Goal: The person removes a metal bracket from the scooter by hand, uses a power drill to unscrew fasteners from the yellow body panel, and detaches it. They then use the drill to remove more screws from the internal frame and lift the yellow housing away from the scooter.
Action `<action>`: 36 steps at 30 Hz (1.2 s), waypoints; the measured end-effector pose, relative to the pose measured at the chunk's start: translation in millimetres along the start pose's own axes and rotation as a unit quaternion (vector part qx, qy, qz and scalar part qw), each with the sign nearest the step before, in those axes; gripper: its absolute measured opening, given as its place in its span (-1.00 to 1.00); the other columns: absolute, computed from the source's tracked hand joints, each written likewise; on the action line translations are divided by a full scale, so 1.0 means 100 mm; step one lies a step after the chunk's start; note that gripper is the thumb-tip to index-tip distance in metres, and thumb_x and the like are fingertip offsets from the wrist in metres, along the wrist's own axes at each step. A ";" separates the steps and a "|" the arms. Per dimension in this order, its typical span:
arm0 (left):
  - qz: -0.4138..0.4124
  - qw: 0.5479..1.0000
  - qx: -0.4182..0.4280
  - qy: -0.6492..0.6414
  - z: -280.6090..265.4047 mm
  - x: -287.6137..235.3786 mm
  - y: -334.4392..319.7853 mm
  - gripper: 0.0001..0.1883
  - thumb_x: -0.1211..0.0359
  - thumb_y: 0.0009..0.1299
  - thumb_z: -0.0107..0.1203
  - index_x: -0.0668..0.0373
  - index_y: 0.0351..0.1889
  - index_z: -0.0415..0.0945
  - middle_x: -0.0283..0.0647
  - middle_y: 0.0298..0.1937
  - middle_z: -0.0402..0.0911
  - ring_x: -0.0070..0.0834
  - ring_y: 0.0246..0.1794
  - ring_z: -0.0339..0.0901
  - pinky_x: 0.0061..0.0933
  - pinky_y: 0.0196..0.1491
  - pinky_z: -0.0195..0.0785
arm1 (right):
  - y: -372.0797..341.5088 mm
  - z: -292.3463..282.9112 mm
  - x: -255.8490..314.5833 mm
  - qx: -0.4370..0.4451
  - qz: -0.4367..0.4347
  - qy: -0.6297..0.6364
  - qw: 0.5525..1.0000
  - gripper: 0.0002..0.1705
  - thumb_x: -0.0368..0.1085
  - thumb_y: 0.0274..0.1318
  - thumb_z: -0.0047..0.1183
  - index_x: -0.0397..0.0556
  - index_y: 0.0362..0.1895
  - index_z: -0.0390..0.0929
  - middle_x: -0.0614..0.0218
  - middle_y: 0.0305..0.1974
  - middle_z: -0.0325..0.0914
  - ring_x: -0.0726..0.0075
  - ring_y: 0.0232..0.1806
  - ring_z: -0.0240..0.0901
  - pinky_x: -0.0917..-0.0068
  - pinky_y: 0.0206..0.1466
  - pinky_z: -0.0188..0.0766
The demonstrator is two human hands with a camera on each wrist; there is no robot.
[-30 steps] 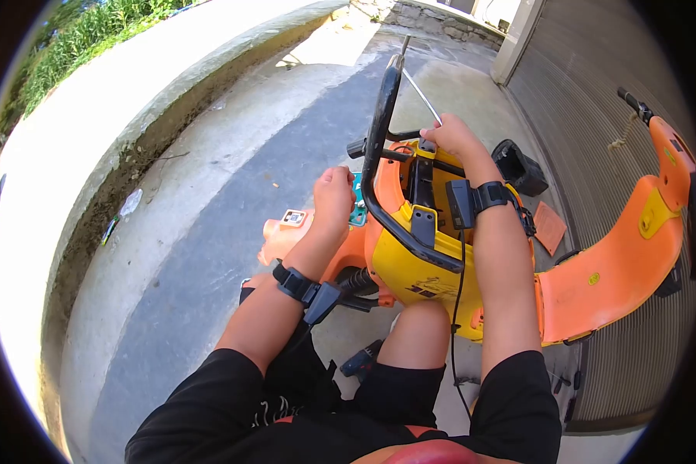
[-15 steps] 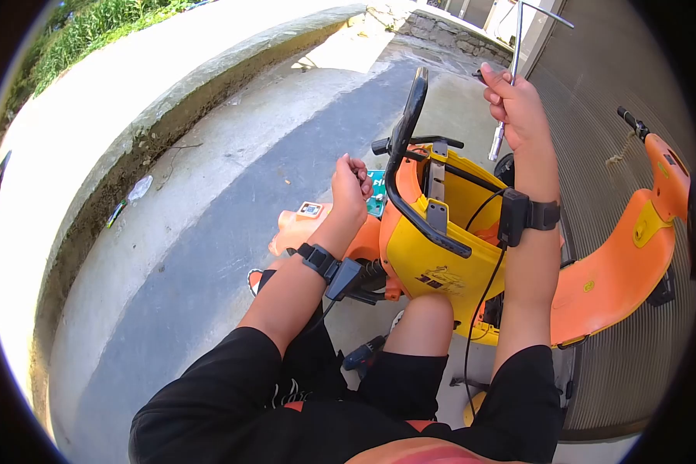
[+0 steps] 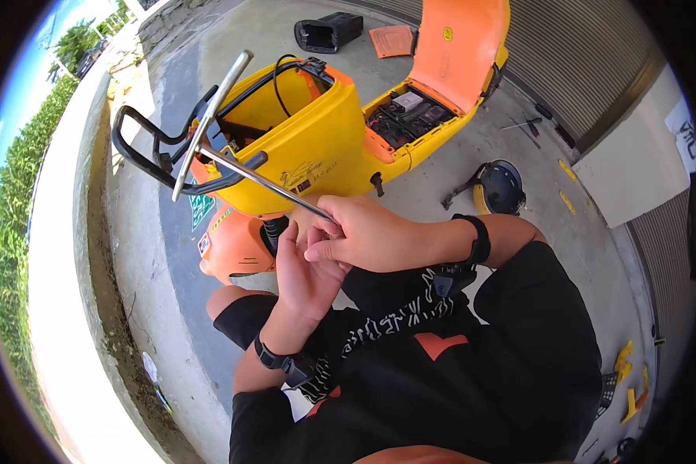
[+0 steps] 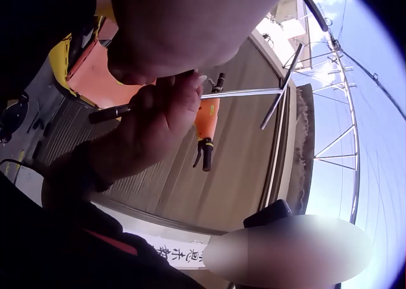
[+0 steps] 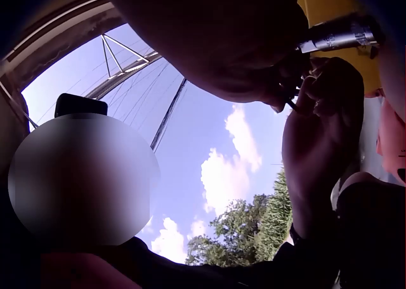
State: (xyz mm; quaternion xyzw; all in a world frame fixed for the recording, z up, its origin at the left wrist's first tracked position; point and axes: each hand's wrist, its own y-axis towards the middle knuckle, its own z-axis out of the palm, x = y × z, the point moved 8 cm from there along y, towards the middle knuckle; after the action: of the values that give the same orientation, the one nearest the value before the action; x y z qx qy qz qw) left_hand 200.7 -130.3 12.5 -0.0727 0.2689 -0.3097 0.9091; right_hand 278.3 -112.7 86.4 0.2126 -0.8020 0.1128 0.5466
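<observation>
In the head view, the right hand (image 3: 371, 236) grips the shaft of a metal T-handle wrench (image 3: 263, 182), whose crossbar points away over the scooter's black handlebar frame. The left hand (image 3: 309, 286) is palm up just under it, fingers loosely bent and touching or nearly touching the right fingers. In the left wrist view, the right hand (image 4: 152, 124) wraps the wrench (image 4: 241, 93), its dark socket end sticking out below. A small dark pin (image 5: 292, 104) shows between the hands in the right wrist view; which hand holds it, I cannot tell.
The yellow scooter body (image 3: 325, 155) stands ahead, its orange seat (image 3: 456, 46) raised over an open compartment. A black bin (image 3: 329, 33) and an orange panel (image 3: 391, 42) lie behind it. On the floor at right are a helmet (image 3: 500, 188), tools and yellow parts.
The right hand has come down from beside the scooter with the wrench and now meets the left hand near the lap. The head view has turned to the right.
</observation>
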 end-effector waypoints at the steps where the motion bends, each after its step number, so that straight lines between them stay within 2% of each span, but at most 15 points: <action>1: -0.027 1.000 0.003 0.006 -0.01 0.23 0.01 -0.47 0.00 0.57 -0.49 0.18 -0.16 0.43 -0.28 -0.15 0.56 -0.47 -0.20 0.47 -0.49 -0.23 0.29 | -0.16 -0.03 -0.19 -0.022 0.016 0.006 1.000 -0.50 -0.19 0.10 0.32 0.00 -0.47 0.16 0.21 -0.38 0.59 0.41 -0.32 0.55 0.47 -0.32 0.44; 4: -0.106 0.994 -0.029 -0.019 -0.25 0.80 0.06 -0.52 0.03 0.57 -0.46 0.16 -0.12 0.42 -0.29 -0.17 0.56 -0.47 -0.21 0.48 -0.47 -0.20 0.31 | -0.62 -0.05 -0.60 -0.018 0.034 -0.030 0.999 -0.47 -0.10 0.09 0.32 -0.04 -0.49 0.17 0.15 -0.35 0.62 0.29 -0.34 0.56 0.42 -0.30 0.44; 8: -0.221 0.974 0.028 -0.047 -0.48 1.43 0.25 -0.66 0.16 0.57 -0.30 0.16 -0.13 0.43 -0.28 -0.16 0.55 -0.36 -0.19 0.50 -0.39 -0.14 0.40 | -1.16 -0.34 -1.03 0.016 0.172 -0.014 0.985 -0.44 0.08 0.16 0.23 -0.09 -0.46 0.27 0.16 -0.28 0.66 0.29 -0.31 0.57 0.39 -0.22 0.44; 10: -0.214 0.968 -0.127 0.033 -0.53 1.55 0.25 -0.69 0.18 0.56 -0.26 0.21 -0.11 0.41 -0.19 -0.17 0.52 -0.32 -0.17 0.48 -0.38 -0.11 0.40 | -1.45 -0.77 -1.18 -0.135 0.147 0.029 0.979 -0.45 0.15 0.25 0.11 -0.12 -0.42 0.39 0.27 -0.38 0.63 0.48 -0.44 0.49 0.48 -0.36 0.39; 12: -0.214 0.969 -0.120 0.044 -0.30 1.64 0.35 -0.71 0.22 0.55 -0.22 0.27 -0.09 0.37 -0.08 -0.12 0.49 -0.23 -0.10 0.49 -0.32 -0.03 0.42 | -1.83 -1.23 -1.31 -0.219 0.238 0.059 0.944 -0.43 0.19 0.32 0.00 -0.10 -0.41 0.48 0.44 -0.54 0.49 0.69 -0.60 0.28 0.60 -0.54 0.20; 14: -0.226 0.963 -0.125 0.073 -0.08 1.80 0.54 -0.71 0.23 0.54 -0.22 0.30 -0.07 0.34 -0.05 -0.09 0.46 -0.18 -0.02 0.49 -0.24 0.09 0.41 | -2.20 -1.63 -1.32 -0.400 0.198 0.111 0.888 -0.44 0.20 0.33 -0.03 -0.02 -0.48 0.45 0.57 -0.64 0.30 0.78 -0.70 0.06 0.68 -0.64 -0.03; 15: -0.229 0.963 -0.123 0.077 -0.02 1.93 0.69 -0.70 0.25 0.54 -0.22 0.33 -0.06 0.32 -0.02 -0.07 0.45 -0.10 0.04 0.48 -0.17 0.15 0.39 | -2.33 -1.74 -1.34 -0.409 0.194 0.115 0.884 -0.44 0.20 0.33 -0.03 -0.02 -0.48 0.45 0.57 -0.64 0.30 0.78 -0.70 0.06 0.68 -0.64 -0.03; 17: -0.234 0.960 -0.127 0.088 -0.01 2.32 1.07 -0.70 0.24 0.54 -0.22 0.33 -0.06 0.31 -0.01 -0.08 0.43 -0.11 0.02 0.46 -0.14 0.16 0.38 | -2.79 -1.98 -1.49 -0.510 0.233 0.190 0.806 -0.46 0.18 0.32 0.00 0.03 -0.51 0.40 0.61 -0.68 0.24 0.78 -0.73 0.03 0.69 -0.68 -0.10; 19: -0.238 0.958 -0.130 0.091 -0.04 2.73 1.39 -0.70 0.24 0.54 -0.21 0.34 -0.07 0.30 0.00 -0.10 0.42 -0.11 0.00 0.45 -0.12 0.16 0.38 | -3.14 -2.10 -1.59 -0.530 0.234 0.221 0.785 -0.48 0.16 0.30 0.03 0.03 -0.51 0.38 0.57 -0.65 0.28 0.77 -0.73 0.05 0.68 -0.70 -0.12; 21: -0.264 0.935 -0.232 0.052 -0.18 3.10 1.67 -0.70 0.24 0.53 -0.20 0.35 -0.08 0.28 0.02 -0.10 0.36 -0.14 -0.04 0.40 -0.05 0.16 0.38 | -3.46 -2.16 -1.66 -0.582 0.228 0.267 0.733 -0.53 0.09 0.29 0.08 0.05 -0.49 0.33 0.55 -0.62 0.31 0.76 -0.75 0.05 0.68 -0.73 -0.18; 25: -0.255 0.940 -0.218 0.063 0.01 3.51 2.50 -0.69 0.21 0.52 -0.17 0.35 -0.13 0.26 0.03 -0.09 0.31 -0.18 -0.08 0.36 -0.01 0.16 0.37 | -4.04 -2.18 -1.69 -0.619 0.220 0.258 0.709 -0.58 0.04 0.31 0.08 0.06 -0.47 0.32 0.55 -0.62 0.31 0.76 -0.74 0.06 0.69 -0.73 -0.17; 28: -0.232 0.958 -0.147 0.081 0.48 3.67 3.03 -0.59 0.20 0.50 -0.12 0.45 0.00 0.24 0.04 -0.05 0.29 -0.14 -0.02 0.36 -0.03 0.19 0.36 | -4.45 -2.10 -1.70 -0.667 0.252 0.249 0.656 -0.59 0.01 0.32 0.07 0.07 -0.47 0.30 0.55 -0.62 0.30 0.76 -0.74 0.06 0.68 -0.73 -0.17; 31: -0.236 0.942 -0.153 0.185 0.63 3.66 3.05 -0.72 0.25 0.41 -0.04 0.29 -0.12 0.31 -0.03 -0.09 0.34 -0.31 -0.19 0.35 -0.24 0.05 0.39 | -4.68 -2.00 -1.75 -0.680 0.269 0.258 0.631 -0.61 -0.02 0.31 0.08 0.06 -0.46 0.29 0.55 -0.62 0.30 0.75 -0.74 0.05 0.68 -0.74 -0.17; 33: -0.243 0.946 -0.088 0.194 0.76 3.62 3.01 -0.37 0.24 0.48 -0.08 0.55 0.32 0.01 0.20 0.22 0.24 0.02 0.22 0.34 -0.08 0.28 0.31 | -4.70 -1.97 -1.84 -0.694 0.254 0.279 0.614 -0.62 -0.04 0.32 0.07 0.06 -0.45 0.29 0.56 -0.61 0.30 0.76 -0.74 0.04 0.68 -0.73 -0.18; 36: -0.282 0.935 -0.097 0.194 0.72 3.37 2.82 -0.51 0.30 0.47 -0.09 0.51 0.21 0.17 0.20 0.25 0.28 0.00 0.24 0.37 -0.11 0.30 0.31 | -4.52 -2.01 -2.03 -0.666 0.232 0.325 0.630 -0.63 -0.05 0.33 0.05 0.06 -0.45 0.28 0.57 -0.61 0.27 0.77 -0.74 0.03 0.68 -0.73 -0.19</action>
State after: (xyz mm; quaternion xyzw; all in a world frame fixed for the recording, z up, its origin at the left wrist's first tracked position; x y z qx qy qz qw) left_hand 610.7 -111.3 -160.2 -0.1721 0.4368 -0.5336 0.7034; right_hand 717.8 -384.8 -49.1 -0.4528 -0.4524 -0.2666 0.7206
